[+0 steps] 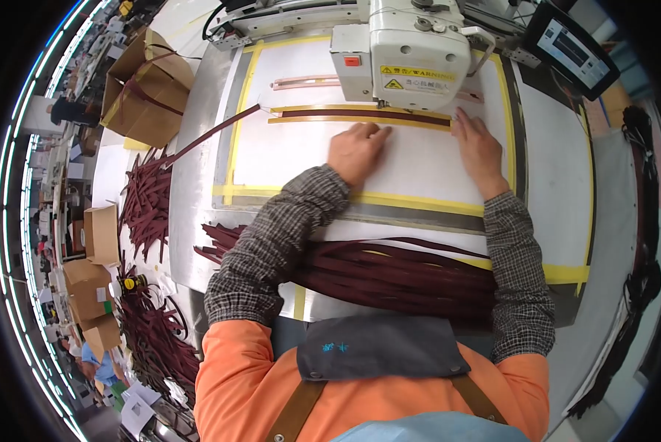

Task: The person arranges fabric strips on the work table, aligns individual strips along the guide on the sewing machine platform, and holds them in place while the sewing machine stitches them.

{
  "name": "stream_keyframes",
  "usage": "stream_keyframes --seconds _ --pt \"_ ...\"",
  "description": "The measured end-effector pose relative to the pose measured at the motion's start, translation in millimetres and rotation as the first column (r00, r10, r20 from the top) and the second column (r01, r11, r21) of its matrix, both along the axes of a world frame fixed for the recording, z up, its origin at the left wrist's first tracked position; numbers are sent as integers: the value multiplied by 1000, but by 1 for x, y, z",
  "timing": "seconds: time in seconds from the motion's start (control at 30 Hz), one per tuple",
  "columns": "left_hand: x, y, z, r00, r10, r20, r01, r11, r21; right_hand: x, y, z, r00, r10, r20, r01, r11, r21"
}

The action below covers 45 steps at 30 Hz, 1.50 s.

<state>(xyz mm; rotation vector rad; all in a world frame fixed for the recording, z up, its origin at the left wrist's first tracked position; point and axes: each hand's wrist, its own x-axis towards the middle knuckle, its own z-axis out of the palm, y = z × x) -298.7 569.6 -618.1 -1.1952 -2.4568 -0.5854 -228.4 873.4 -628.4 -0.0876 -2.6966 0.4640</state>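
A dark maroon strip (330, 115) lies between yellow edges on the white work surface (286, 158), below the head of a sewing machine (419, 62). My left hand (358, 152) rests just below the strip, its fingers curled; whatever is under the fingertips is hidden. At the strip's right end is my right hand (479, 153), fingertips close together on it or at its edge. Another maroon strip (212, 137) runs diagonally from the left up to the yellow-edged one. Under my forearms lies a bundle of maroon strips (397, 276).
A screen (572, 50) stands at the upper right. Cardboard boxes (150, 92) and loose piles of maroon strips (146, 200) are on the left. Dark strips (640, 272) hang at the far right. Part of a person in blue (100, 366) shows at the lower left.
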Motion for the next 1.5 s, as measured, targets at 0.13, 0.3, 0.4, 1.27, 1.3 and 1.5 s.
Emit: stream_keyframes --seconds 0.13,0.3,0.4,1.27,1.3,1.5 --pt "7 73 4 991 51 122 -41 996 -82 -2 -20 -1 1000 6 -6 -6 997 81" --pt "-8 103 -9 984 140 112 -124 983 -138 -6 -20 4 999 4 31 -6 999 44" --pt "-9 111 -11 979 178 104 -167 980 -106 -8 -23 7 999 25 26 -27 999 46" --pt "-11 37 -3 950 79 301 -79 997 -12 -5 -1 4 988 112 102 -136 955 264" --pt "-11 37 -4 952 71 298 -74 997 -2 -6 5 4 988 122 97 -144 952 269" --pt "-4 37 2 967 29 252 -42 998 47 10 37 15 985 -5 170 -44 957 285"
